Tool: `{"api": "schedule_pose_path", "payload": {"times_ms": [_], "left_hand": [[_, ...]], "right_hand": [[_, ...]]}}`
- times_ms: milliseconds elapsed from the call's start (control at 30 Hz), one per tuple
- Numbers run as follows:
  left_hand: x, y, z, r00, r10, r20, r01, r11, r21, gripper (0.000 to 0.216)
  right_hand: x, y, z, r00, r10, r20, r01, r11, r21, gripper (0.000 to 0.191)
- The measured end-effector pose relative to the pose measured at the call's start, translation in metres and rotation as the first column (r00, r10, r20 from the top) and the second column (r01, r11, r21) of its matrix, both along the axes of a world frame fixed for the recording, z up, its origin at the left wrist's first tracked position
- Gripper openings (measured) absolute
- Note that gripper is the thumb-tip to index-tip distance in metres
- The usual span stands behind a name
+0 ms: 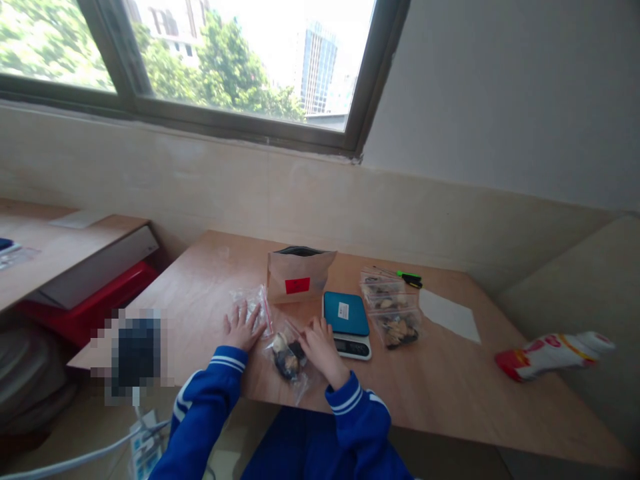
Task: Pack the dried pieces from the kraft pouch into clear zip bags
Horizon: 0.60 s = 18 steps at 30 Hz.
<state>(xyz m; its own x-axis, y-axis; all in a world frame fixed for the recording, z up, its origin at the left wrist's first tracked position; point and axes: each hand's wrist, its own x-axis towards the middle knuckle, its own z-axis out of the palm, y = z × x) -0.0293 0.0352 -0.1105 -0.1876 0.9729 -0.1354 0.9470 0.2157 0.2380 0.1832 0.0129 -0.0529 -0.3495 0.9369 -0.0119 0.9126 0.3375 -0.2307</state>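
Resting flat on the table (210,267), the left hand (243,328) has its fingers spread and open, pressing on an empty clear bag (255,303). The right hand (320,347) is just beside it, fingers curled on the top of a filled bag (287,357); whether it pinches the plastic, I cannot tell. This filled bag lies between both hands, close to the near table edge. Just right of the right hand sits a scale (347,315) with a small white label, not readable. Behind the hands stands a paper pouch (298,275) with a red label, text too small. Further right are more filled bags (393,313), a white sheet (449,315) and free wood up to the far edge.
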Motion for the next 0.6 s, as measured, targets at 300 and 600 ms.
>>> {"api": "schedule_pose_path", "payload": {"times_ms": [300, 600], "left_hand": [[0.012, -0.027, 0.031, 0.961, 0.042, 0.275, -0.175, 0.859, 0.480, 0.042], [0.072, -0.093, 0.060, 0.507, -0.201, 0.838, -0.046, 0.965, 0.259, 0.036]], "right_hand": [[-0.003, 0.004, -0.010, 0.996, -0.086, -0.037, 0.085, 0.996, -0.032, 0.022], [-0.007, -0.007, -0.002, 0.836, -0.122, -0.535, 0.024, 0.982, -0.186, 0.008]]}}
